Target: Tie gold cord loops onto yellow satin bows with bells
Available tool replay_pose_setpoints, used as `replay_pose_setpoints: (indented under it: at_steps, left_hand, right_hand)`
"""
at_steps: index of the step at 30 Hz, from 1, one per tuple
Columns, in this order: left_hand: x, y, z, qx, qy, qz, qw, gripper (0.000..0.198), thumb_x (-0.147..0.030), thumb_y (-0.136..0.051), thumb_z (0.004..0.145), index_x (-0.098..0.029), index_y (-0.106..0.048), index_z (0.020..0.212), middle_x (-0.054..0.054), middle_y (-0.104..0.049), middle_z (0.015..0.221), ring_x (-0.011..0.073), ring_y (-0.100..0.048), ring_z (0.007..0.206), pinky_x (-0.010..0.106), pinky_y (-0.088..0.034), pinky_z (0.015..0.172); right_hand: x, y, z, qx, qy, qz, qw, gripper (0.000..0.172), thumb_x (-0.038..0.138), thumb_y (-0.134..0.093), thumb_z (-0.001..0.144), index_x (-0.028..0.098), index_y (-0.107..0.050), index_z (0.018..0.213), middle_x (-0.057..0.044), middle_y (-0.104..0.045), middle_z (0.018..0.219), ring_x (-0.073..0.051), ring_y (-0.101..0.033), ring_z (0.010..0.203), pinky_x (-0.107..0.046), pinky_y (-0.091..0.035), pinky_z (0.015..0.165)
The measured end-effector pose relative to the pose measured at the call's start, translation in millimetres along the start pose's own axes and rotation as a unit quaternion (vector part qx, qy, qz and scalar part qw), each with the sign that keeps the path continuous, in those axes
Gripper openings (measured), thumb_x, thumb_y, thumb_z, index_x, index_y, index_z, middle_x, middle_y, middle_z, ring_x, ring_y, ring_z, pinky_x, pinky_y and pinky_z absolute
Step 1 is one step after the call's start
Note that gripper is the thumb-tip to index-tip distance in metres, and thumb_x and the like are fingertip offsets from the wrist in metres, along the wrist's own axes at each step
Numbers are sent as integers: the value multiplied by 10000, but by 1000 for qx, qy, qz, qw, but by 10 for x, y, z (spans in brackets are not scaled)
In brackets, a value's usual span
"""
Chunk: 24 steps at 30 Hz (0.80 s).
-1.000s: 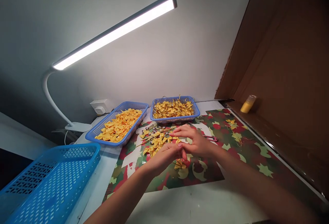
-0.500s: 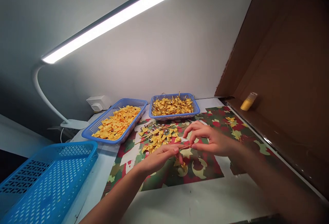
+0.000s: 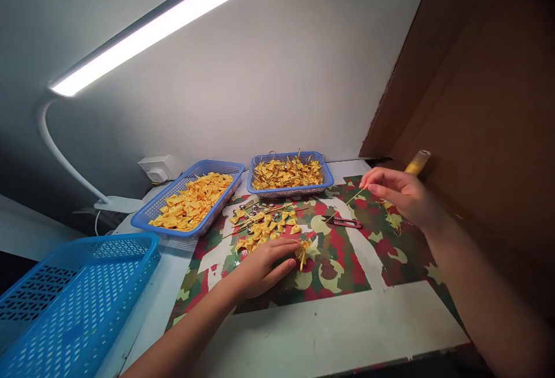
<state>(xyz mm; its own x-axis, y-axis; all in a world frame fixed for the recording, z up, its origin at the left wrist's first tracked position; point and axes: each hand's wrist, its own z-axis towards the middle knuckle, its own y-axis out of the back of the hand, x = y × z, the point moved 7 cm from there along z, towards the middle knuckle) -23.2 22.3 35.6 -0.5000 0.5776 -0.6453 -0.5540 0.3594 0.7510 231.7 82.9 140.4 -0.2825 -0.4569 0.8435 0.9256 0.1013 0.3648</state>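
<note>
My left hand (image 3: 264, 265) rests on the patterned mat (image 3: 347, 262) and pinches a small yellow ribbon bow (image 3: 304, 249) at its fingertips. A thin gold thread (image 3: 336, 211) runs taut from that bow up and right to my right hand (image 3: 401, 193), which is raised above the mat with thumb and forefinger pinched on the thread's end. Just behind my left hand lies a loose pile of yellow bows and small silver bells (image 3: 262, 223).
Two blue trays stand at the back: one (image 3: 225, 167) with yellow bows, one (image 3: 328, 178) with gold-tied bows. A big blue basket (image 3: 69, 297) sits at the near left. Small thread snips (image 3: 344, 223) lie on the mat. A brown board (image 3: 477, 106) walls the right, with a yellow bottle (image 3: 417, 162).
My right hand has pulled away up and to the right, drawing the gold thread out tight. My left hand has settled lower on the mat with the bow.
</note>
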Motion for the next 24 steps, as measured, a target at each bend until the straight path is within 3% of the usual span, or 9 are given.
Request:
replay_pose_setpoints:
  at_steps: [5, 9, 19, 24]
  left_hand:
    - [-48, -44, -15, -30, -47, 53, 997, 327, -237, -397, 968, -213, -637, 1189, 79, -740, 1046, 192, -703, 932, 286, -546, 781]
    - [-137, -79, -13, -71, -110, 134, 982, 284, -176, -402, 953, -190, -635, 1113, 56, -734, 865, 163, -684, 774, 271, -524, 675]
    - [-476, -161, 29, -57, -262, 249, 931, 286, -104, -465, 912, -184, -586, 1158, 34, -743, 1056, 217, -629, 995, 354, -488, 825]
    - [-464, -171, 57, -54, -294, 203, 932, 273, -89, -442, 921, -149, -581, 1148, 71, -742, 1005, 174, -659, 844, 315, -509, 741]
  right_hand:
    - [-240, 199, -28, -78, -56, -12, 995, 263, 478, -680, 761, 218, -661, 725, -29, -620, 786, -172, -555, 751, -278, -453, 655]
    - [-349, 220, -2, -102, -77, -15, 992, 246, 453, -680, 732, 208, -659, 727, -28, -637, 780, -167, -559, 742, -266, -450, 643]
    - [-622, 109, 519, -125, -87, -156, 976, 183, 339, -600, 708, 166, -616, 650, -21, -634, 659, -147, -543, 632, -278, -417, 630]
    - [-692, -37, 647, -117, -79, -169, 975, 156, 301, -593, 719, 160, -625, 662, -23, -630, 645, -149, -533, 612, -284, -402, 621]
